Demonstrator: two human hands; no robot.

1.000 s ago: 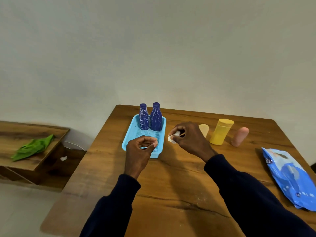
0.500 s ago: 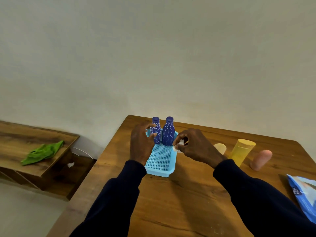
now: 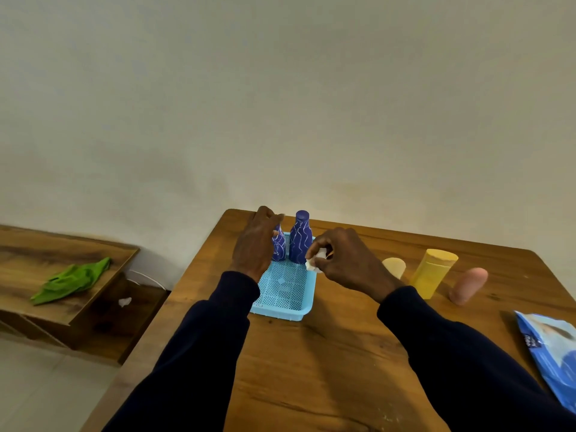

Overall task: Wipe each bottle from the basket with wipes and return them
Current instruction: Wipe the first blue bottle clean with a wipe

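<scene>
Watching the head cam feed from my desk. Both blue bottles stand upright at the far end of the basket [image 3: 280, 314], just beside each other. The left hand [image 3: 255, 244] is up over the left blue bottle [image 3: 279, 248], with the fingers covering its cap and neck. I honestly can't tell if they've closed on it or are only draped there. The right hand [image 3: 346, 263] pinches a scrunched-up wipe [image 3: 314, 264] between thumb and fingertips, right by the foot of the right blue bottle [image 3: 300, 238].

My take is that the step here is getting the left bottle out so it can be wiped. If I were calling it, I'd grip low on the neck or the shoulder rather than the cap, then lift straight up. The two bottles are so close that any sideways tug would probably knock the neighbour over. Keep the wipe hand off the second bottle until the first is out, then bring bottle and wipe together over the table [image 3: 311, 369], not over the basket.

Compared with half a second ago, the left hand has gone further forward. Back then the thumb was only at the bottle's side and the cap was showing, and now the cap is hidden. A second ago that hand was curled over the near end of the basket. The right hand's pinch on the wipe looks the same throughout.

Three more bottles — cream [image 3: 394, 266], yellow [image 3: 433, 275] and pink [image 3: 467, 285] — sit out on the table to the right, with the wipes pack [image 3: 554, 353] nearer the edge.
</scene>
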